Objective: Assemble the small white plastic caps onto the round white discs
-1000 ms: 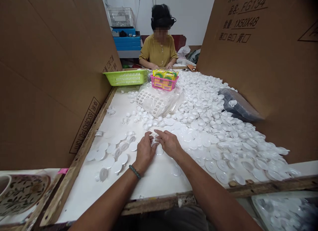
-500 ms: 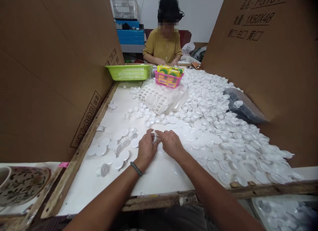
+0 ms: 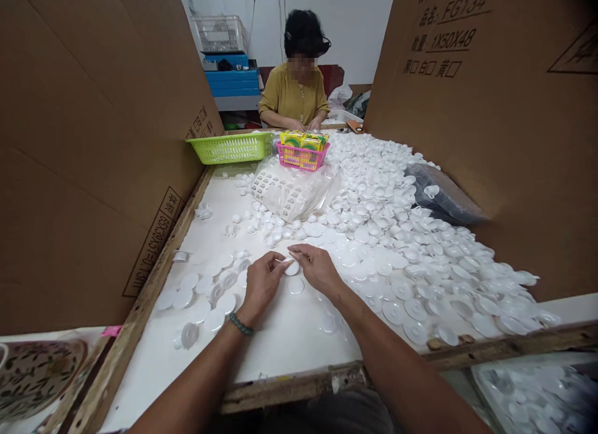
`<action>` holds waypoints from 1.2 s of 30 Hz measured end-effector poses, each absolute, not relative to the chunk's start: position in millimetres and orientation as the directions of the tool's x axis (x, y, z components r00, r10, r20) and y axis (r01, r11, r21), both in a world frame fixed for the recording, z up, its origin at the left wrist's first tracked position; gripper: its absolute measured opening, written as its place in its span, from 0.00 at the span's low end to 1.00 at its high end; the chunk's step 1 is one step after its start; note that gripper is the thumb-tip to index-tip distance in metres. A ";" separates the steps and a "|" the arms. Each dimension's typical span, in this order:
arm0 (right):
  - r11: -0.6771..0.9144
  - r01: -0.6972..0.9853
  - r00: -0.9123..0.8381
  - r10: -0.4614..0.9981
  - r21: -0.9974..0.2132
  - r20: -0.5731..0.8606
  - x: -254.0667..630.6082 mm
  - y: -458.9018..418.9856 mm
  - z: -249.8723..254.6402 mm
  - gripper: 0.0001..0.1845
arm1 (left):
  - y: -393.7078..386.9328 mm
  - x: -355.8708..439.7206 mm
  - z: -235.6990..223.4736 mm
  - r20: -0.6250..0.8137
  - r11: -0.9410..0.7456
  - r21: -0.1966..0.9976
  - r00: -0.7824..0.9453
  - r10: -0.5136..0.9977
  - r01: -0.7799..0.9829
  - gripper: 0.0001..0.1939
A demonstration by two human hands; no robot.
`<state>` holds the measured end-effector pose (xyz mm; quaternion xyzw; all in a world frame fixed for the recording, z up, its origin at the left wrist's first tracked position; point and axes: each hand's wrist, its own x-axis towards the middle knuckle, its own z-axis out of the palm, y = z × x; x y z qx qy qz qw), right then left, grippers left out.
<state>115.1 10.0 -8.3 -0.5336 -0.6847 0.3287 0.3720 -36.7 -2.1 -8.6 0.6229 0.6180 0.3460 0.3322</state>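
Observation:
My left hand point(image 3: 260, 283) and my right hand point(image 3: 317, 267) meet over the white table top point(image 3: 289, 334), fingertips pinched together on one small white plastic disc point(image 3: 291, 268). Another white disc point(image 3: 296, 286) lies flat just below it. A row of similar discs point(image 3: 205, 294) lies to the left of my left hand. A big heap of white suction-cup discs point(image 3: 402, 247) spreads to the right of my right hand. A green bead bracelet point(image 3: 240, 324) is on my left wrist.
Tall cardboard sheets point(image 3: 93, 147) wall both sides. A green basket point(image 3: 231, 147), a pink basket point(image 3: 301, 155) of yellow packets and a clear bag point(image 3: 292, 191) lie further back. A person in a yellow top point(image 3: 294, 98) works at the far end. A wooden rim point(image 3: 327, 378) edges the table.
The camera view shifted slightly. My hands stayed together at the table's middle, and the white disc between the fingertips now shows more plainly.

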 end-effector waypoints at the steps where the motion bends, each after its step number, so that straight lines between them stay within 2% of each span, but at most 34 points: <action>1: 0.264 0.528 -0.187 0.963 -0.807 0.193 116.0 9.3 -7.5 0.13 | 0.2 -35.5 -8.4 -0.013 0.028 0.837 -0.031 0.999 0.546 0.11; 3: 0.344 0.616 -0.270 0.937 -0.709 0.220 118.3 7.7 -7.1 0.12 | 4.7 -31.5 -8.6 -0.121 0.144 0.863 -0.077 0.990 0.485 0.09; 5: 0.386 0.696 -0.332 0.921 -0.606 0.206 120.9 6.3 -7.7 0.11 | 8.2 -25.9 -8.5 -0.290 0.303 0.901 -0.087 0.953 0.310 0.08; 7: 0.407 0.754 -0.367 0.912 -0.515 0.183 122.8 5.7 -8.1 0.10 | 10.0 -20.5 -8.0 -0.428 0.433 0.888 -0.067 0.901 0.154 0.09; 9: 0.410 0.786 -0.383 0.910 -0.463 0.156 123.4 6.4 -7.8 0.08 | 10.2 -17.4 -7.7 -0.483 0.487 0.868 -0.056 0.874 0.101 0.09; 14: 0.281 0.806 -0.306 0.951 -0.521 0.040 120.6 14.1 -3.3 0.05 | 10.1 -21.1 -10.6 -0.512 0.514 0.852 -0.046 0.858 0.096 0.11; 19: 0.181 0.811 -0.261 0.963 -0.557 -0.066 117.4 23.0 3.4 0.10 | 17.0 -28.7 -16.3 -0.526 0.526 0.843 -0.029 0.850 0.111 0.12; 25: 0.278 0.787 -0.309 0.950 -0.550 0.038 120.4 14.0 -1.9 0.13 | 18.3 -31.5 -20.2 -0.486 0.481 0.871 0.028 0.874 0.097 0.13; 30: 0.230 0.837 -0.224 0.972 -0.496 0.072 120.6 6.3 -5.3 0.21 | 6.9 -27.8 -21.7 -0.381 0.382 0.923 -0.016 0.924 0.055 0.19; 36: 0.301 0.726 -0.328 0.942 -0.619 0.073 122.9 8.5 -3.2 0.16 | 8.9 -31.4 -20.6 -0.415 0.415 0.910 0.029 0.909 0.004 0.18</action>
